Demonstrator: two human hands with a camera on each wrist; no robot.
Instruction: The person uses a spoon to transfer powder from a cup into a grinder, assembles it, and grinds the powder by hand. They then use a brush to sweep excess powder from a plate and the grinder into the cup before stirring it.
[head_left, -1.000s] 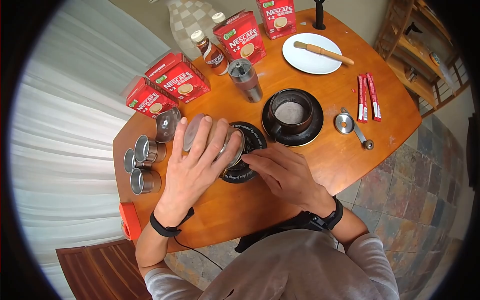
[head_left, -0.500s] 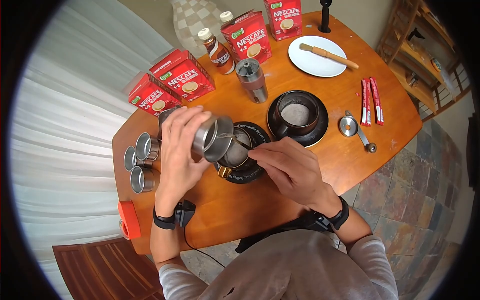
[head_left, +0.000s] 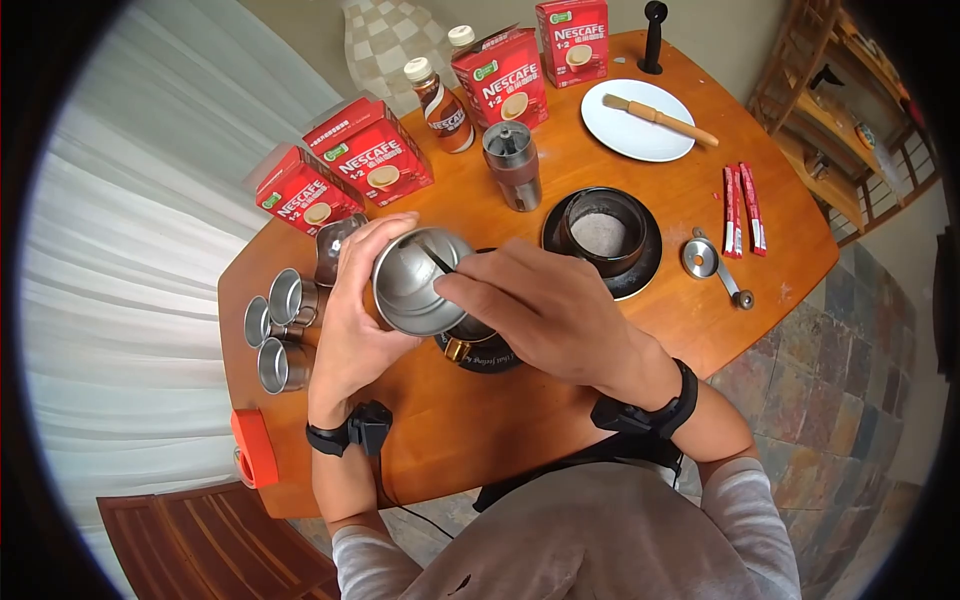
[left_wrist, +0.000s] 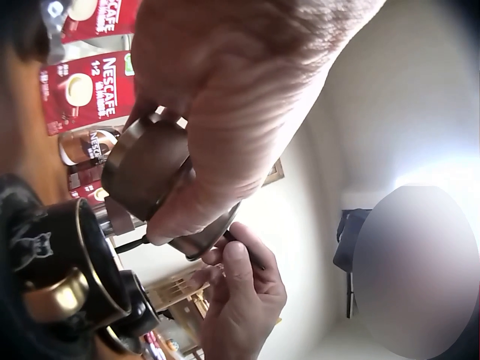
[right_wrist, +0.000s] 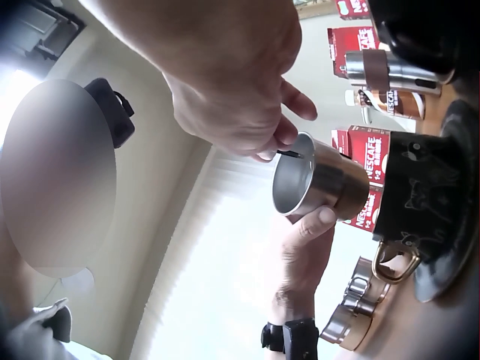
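- Evidently the metal cup (head_left: 415, 300) was off the table, tilted with its mouth turned toward the person, above a gold-handled black cup (right_wrist: 411, 187) that sat upright on a dark saucer (head_left: 490, 360) with white lettering.
- The left hand (head_left: 350, 335) gripped the metal cup from the side, its fingers bent round the wall and its thumb laid along the other side.
- The right hand (head_left: 560, 315) had thumb and fingers closed in a pinch on a thin dark utensil (head_left: 437, 258), whose far end reached inside the metal cup.
- Just beside stood a second black cup (head_left: 612, 264), pale powdery stuff inside it, on a dark saucer of its own.
- Three small metal cups (head_left: 280, 368) stood together to the left of the hands.
- Beyond the hands were a grinder (head_left: 517, 178) with a brown band, a brown bottle (head_left: 446, 118) and red Nescafe boxes (head_left: 378, 165).
- Toward the right, a brush (head_left: 660, 120) lay across a white plate (head_left: 605, 142), with red sachets (head_left: 735, 220) and a metal crank (head_left: 722, 272) nearer the person.
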